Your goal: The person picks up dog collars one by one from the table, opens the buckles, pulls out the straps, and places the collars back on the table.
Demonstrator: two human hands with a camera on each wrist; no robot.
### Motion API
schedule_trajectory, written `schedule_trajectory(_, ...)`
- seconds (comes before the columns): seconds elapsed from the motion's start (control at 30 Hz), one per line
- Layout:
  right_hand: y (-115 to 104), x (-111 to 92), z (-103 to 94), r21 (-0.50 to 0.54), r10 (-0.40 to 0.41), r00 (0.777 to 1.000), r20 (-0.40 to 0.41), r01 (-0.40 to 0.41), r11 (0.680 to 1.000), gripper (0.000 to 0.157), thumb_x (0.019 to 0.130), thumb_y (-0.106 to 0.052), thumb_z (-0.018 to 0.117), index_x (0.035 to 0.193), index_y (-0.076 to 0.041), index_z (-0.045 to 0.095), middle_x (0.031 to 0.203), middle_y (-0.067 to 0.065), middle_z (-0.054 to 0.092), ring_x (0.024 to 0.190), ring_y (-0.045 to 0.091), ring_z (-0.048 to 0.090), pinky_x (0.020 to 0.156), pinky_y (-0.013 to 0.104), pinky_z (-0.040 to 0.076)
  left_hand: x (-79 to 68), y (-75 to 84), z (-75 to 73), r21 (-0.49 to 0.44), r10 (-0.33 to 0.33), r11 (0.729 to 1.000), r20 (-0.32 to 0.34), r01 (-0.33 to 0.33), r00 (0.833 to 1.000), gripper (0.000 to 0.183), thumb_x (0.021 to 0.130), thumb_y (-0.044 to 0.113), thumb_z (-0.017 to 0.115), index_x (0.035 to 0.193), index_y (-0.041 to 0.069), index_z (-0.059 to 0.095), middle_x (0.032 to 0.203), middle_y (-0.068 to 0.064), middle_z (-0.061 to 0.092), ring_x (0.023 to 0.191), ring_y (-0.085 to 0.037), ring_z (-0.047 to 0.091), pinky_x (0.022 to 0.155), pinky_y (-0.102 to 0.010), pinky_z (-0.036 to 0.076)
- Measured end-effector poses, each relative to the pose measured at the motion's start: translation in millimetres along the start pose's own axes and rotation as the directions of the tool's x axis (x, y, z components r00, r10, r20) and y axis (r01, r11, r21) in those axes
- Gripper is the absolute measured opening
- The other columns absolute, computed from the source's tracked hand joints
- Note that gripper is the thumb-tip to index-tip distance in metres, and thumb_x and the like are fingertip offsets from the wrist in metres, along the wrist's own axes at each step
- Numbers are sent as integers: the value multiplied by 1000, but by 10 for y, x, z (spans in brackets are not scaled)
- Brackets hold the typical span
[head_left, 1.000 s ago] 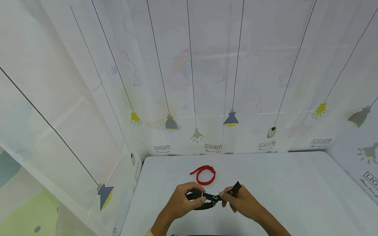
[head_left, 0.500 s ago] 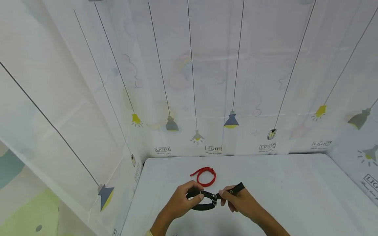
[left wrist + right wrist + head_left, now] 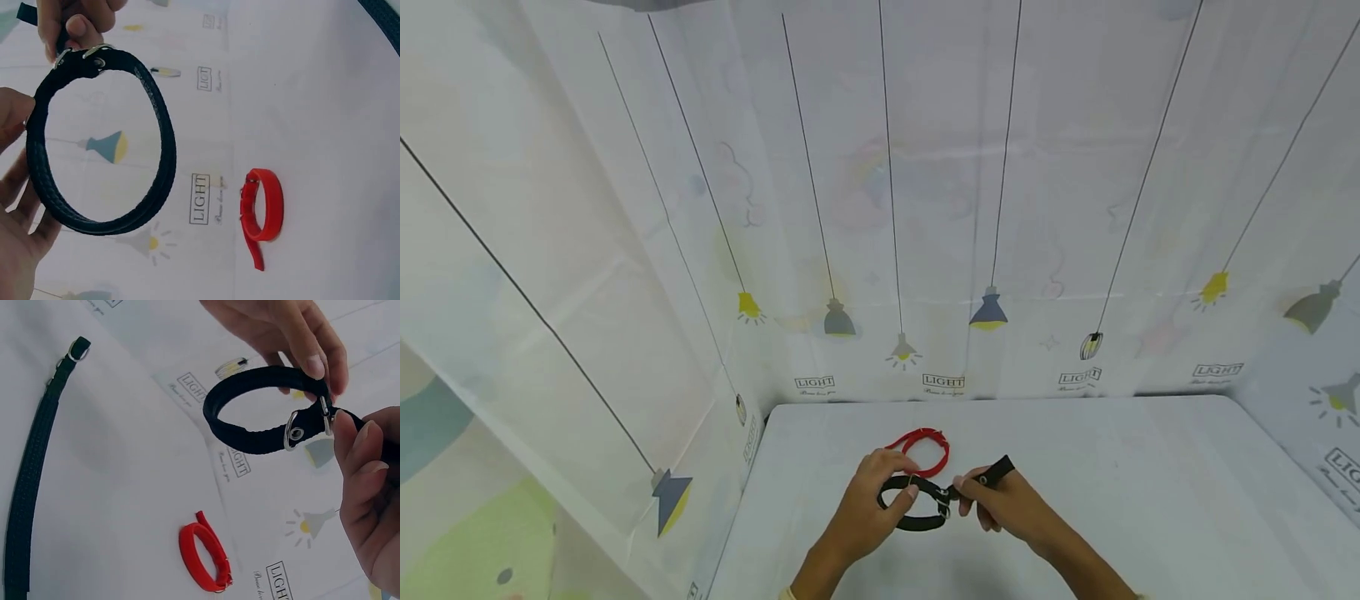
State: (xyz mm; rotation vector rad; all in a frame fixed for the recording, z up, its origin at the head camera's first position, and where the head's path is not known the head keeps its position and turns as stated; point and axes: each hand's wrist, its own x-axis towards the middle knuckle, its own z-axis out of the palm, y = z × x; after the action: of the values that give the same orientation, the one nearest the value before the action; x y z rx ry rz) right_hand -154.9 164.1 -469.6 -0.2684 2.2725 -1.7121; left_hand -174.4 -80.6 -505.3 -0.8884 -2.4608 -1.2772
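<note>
Left hand [image 3: 867, 504] and right hand [image 3: 1006, 506] curled — black collar [image 3: 920, 524] pinched at loop [image 3: 167, 144] and tail [image 3: 1001, 470] respectively, apparently so buckle [image 3: 324, 407] is steadied.

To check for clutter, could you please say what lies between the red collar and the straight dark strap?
Just bare tabletop separates the red collar and dark strap in the right wrist view.

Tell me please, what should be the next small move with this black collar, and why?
Probably the right hand should gently pull the free end of the black collar outward, away from the buckle. That hand already pinches this end, while the left hand holds the loop, which stands wide open. Whether a prong sits in a hole, I cannot tell.
</note>
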Motion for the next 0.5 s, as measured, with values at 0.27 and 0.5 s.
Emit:
schedule_trajectory(0.27,-26,22,42,-166,-54,999,6,54,985,30,101,-30,58,93,-5,73,71,2,67,50,12,52,47,25,42,32,54,21,63,152,986,69,-156,986,18,95,21,68,113,26,68,120,12,58,115,-8,50,95,-30,52)
schedule_trajectory(0.5,-51,13,60,-191,-116,990,76,129,973,34,103,-32,54,94,-4,72,74,4,66,50,16,55,51,29,47,104,98,16,111,192,973,106,-204,976,4,95,24,70,98,23,72,98,13,62,96,-3,56,86,-20,52)
